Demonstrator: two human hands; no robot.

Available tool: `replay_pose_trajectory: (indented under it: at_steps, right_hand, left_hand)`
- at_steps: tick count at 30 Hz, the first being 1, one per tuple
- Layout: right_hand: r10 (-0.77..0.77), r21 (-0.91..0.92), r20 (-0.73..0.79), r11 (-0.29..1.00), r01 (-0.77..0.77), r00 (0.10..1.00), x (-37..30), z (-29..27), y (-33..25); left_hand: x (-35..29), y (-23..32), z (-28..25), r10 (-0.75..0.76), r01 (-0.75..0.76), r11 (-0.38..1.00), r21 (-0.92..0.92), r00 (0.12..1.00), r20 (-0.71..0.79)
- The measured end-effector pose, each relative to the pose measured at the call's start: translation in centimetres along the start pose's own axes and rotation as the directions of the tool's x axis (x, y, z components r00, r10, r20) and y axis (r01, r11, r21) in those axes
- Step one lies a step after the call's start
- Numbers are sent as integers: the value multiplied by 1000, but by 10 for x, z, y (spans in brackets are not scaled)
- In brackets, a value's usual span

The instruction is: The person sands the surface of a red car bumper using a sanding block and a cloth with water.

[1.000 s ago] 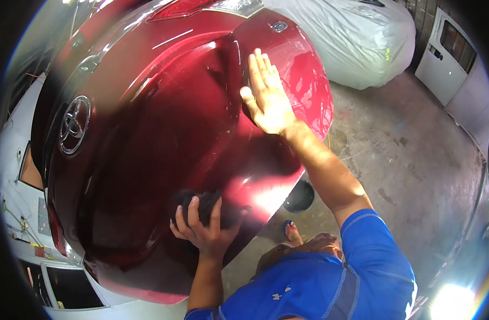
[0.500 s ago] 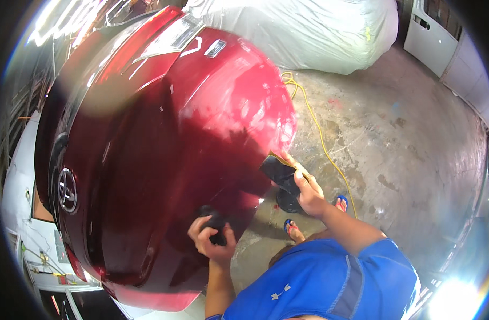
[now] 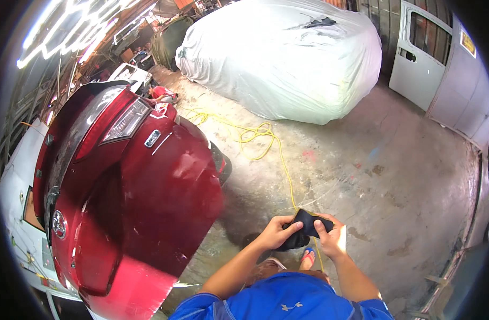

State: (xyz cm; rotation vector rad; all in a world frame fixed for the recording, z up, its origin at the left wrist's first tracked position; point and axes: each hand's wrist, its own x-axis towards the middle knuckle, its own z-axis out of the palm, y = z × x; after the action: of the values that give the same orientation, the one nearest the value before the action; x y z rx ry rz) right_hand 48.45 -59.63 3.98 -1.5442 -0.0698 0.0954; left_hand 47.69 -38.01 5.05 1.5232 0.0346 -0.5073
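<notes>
Both of my hands are together in front of my body, to the right of the red car (image 3: 170, 208) and off its surface. Between them is a bent black sheet (image 3: 310, 220) with a yellowish edge, which looks like sandpaper. My left hand (image 3: 276, 233) is closed on its left side, thumb on top. At the other side my right hand (image 3: 336, 237) pinches it, thumb pressed onto the black face. Below the left fingers shows a dark lump (image 3: 293, 241); whether that hand holds it, I cannot tell.
A yellow cord (image 3: 284, 165) runs in loops over the concrete floor (image 3: 394, 181) to near my sandalled foot (image 3: 307, 258). Beyond it stands a vehicle under a pale cover (image 3: 287, 64). A white vehicle door (image 3: 415, 69) leans at the far right.
My left hand has left the car panel, where it held a black rounded pad. It has joined my right hand on the black sheet. My view has swung away from the car.
</notes>
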Motion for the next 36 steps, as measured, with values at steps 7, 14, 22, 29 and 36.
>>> replay_pose_trajectory:
  at_steps: [7,14,22,29,36]
  right_hand:
    - [8,-146,-133,989,-27,991,68,-57,-10]
    - [-118,-238,-107,967,90,987,197,-70,-5]
    - [-4,-133,-22,991,1,1000,348,-62,-18]
    - [41,-119,229,993,-14,973,425,-52,-2]
    - [-511,-34,787,524,851,346,487,-69,-28]
  left_hand:
    - [92,53,15,-19,5,951,308,999,43]
    - [203,54,-24,87,-96,980,173,994,60]
    - [303,94,-80,137,-137,990,-18,990,35]
    - [331,123,-87,-57,59,998,7,982,-181]
    - [326,104,-70,-151,71,984,-163,819,-553]
